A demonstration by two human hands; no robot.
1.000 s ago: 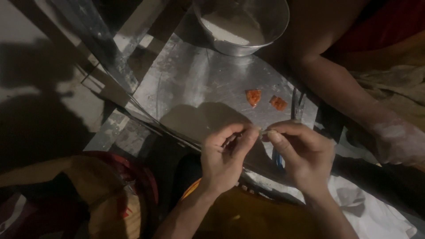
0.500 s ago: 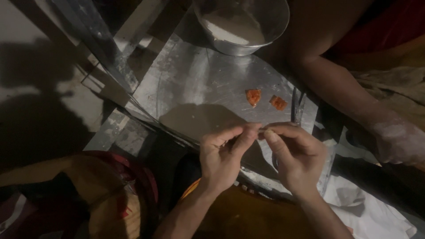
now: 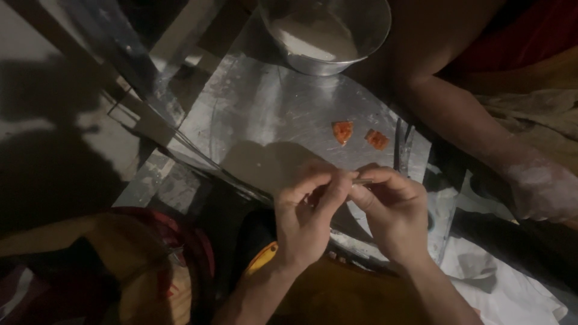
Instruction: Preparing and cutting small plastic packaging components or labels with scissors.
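Dim metal counter (image 3: 271, 114) holds 2 orange pieces (image 3: 342, 130). Left hand (image 3: 307, 219) and right hand (image 3: 394, 213) both pinch a tiny thin strip (image 3: 362, 180) between them. It looks light and bendy; hold its ends.

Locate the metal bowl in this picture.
In the head view, the metal bowl sits at top centre, at the round metal tray's far edge.
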